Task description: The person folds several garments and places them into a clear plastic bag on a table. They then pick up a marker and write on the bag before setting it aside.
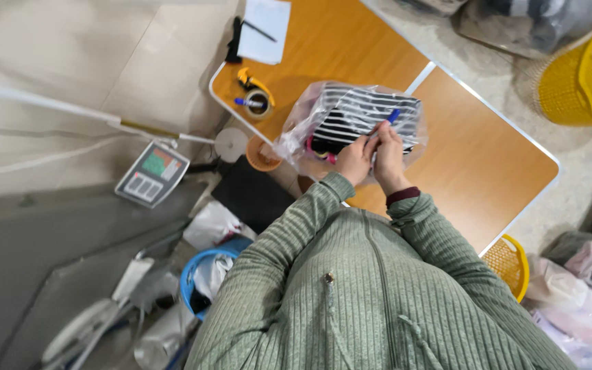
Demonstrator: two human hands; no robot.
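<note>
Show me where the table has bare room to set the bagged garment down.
Free: the right table panel, between the bagged striped garment and the far corner. Also bare wood between paper sheet and bag. Crowded: the near-left corner, with tape roll and both hands.

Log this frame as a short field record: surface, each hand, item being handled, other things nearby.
surface: orange folding table
left hand: gripping the clear bag of striped clothing
right hand: holding a blue marker against the bag
on table: tape dispenser, white paper
on floor: yellow baskets, scale display, blue bucket
</note>
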